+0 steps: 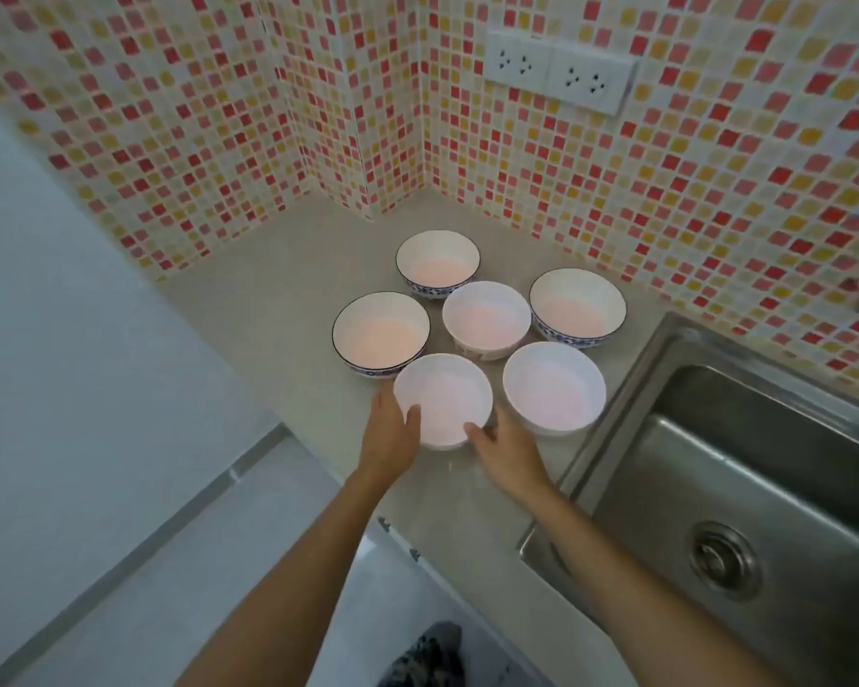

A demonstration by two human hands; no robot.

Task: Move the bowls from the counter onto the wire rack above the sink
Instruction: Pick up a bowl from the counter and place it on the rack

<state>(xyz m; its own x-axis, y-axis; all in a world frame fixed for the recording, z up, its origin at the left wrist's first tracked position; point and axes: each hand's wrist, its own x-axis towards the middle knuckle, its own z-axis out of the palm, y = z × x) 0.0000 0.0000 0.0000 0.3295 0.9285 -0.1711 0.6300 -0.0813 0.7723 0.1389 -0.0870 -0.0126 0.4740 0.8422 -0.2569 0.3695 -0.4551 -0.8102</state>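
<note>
Both hands, left (390,431) and right (504,451), clamp the near bowl (442,406) on the counter (288,270); a careless lift risks knocking the crowding neighbour bowl (554,386).

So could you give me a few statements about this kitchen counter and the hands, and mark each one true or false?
1. Six bowls stand on the counter. True.
2. Both hands touch the nearest plain white bowl. True: the left hand is at its left side, the right hand at its near right edge.
3. The bowls are stacked in one pile. False: each stands upright on its own, close together.
4. The sink lies to the left of the bowls. False: it is to their right.
5. Three bowls have a dark rim and blue pattern outside. True: the far bowl, the left bowl and the right bowl.
6. A wire rack is in view. False: none shows.
</note>
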